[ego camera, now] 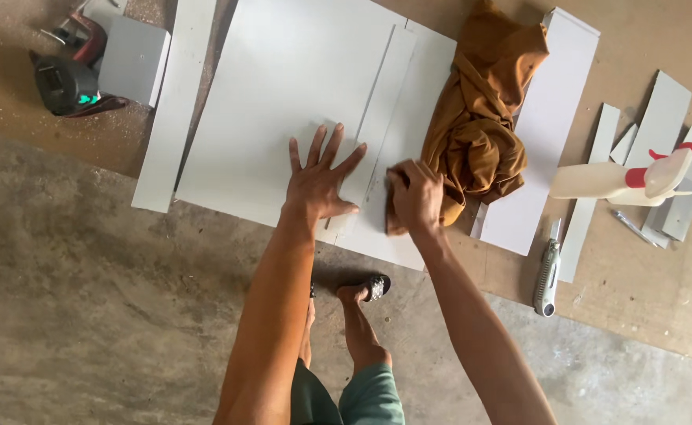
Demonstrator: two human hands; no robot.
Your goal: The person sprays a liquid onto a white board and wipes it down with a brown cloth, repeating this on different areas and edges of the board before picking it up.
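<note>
My left hand (320,179) lies flat with fingers spread on a large white panel (275,94), pressing it down near its front edge. My right hand (415,197) is closed on a bunched part of a brown cloth (479,118), held against a second white panel (420,102) that sits beside and partly under the first. A narrow white strip (381,110) lies between my two hands. The rest of the cloth is heaped to the right of my right hand.
A power tool (66,75) sits far left next to a grey block (133,59). A white spray bottle with red trigger (625,179), a utility knife (547,275), a pen (633,228) and several white offcuts (660,118) lie at right. My sandalled foot (365,289) stands on the concrete floor.
</note>
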